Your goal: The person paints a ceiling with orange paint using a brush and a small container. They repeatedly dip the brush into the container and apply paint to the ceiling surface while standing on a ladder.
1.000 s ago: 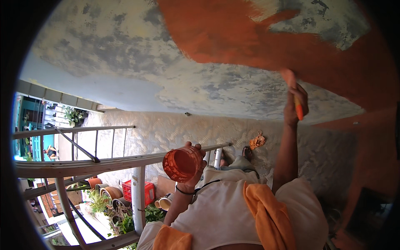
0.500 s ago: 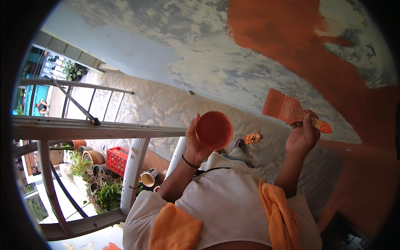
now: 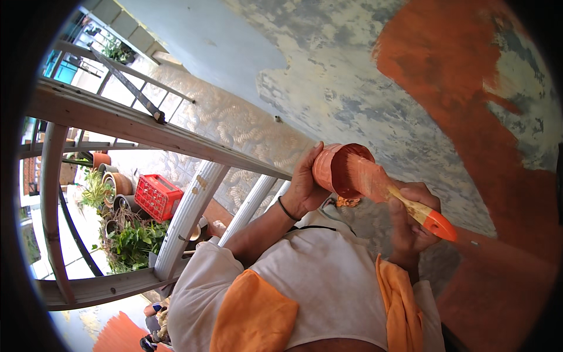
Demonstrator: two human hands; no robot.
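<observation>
While holding the red paint cup [image 3: 324, 170] around twelve o'clock from the pale shirt [image 3: 334, 287] in the left hand [image 3: 306, 186], and the brush [image 3: 375, 182] by its handle in the right hand [image 3: 406, 232] at two o'clock, with bristle ends inside the mouth, avoid tipping the cup lower, likely risking a drip; better wipe excess on the rim. Mind the ladder rail [image 3: 117, 120] toward ten o'clock, near the left hand; swing through open room toward one o'clock, short of the part-painted wall [image 3: 434, 64].

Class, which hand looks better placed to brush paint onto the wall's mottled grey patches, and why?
Probably the right hand: it grips the paintbrush by its handle. The left hand is busy holding the orange-smeared container, with the brush at its mouth.
</observation>
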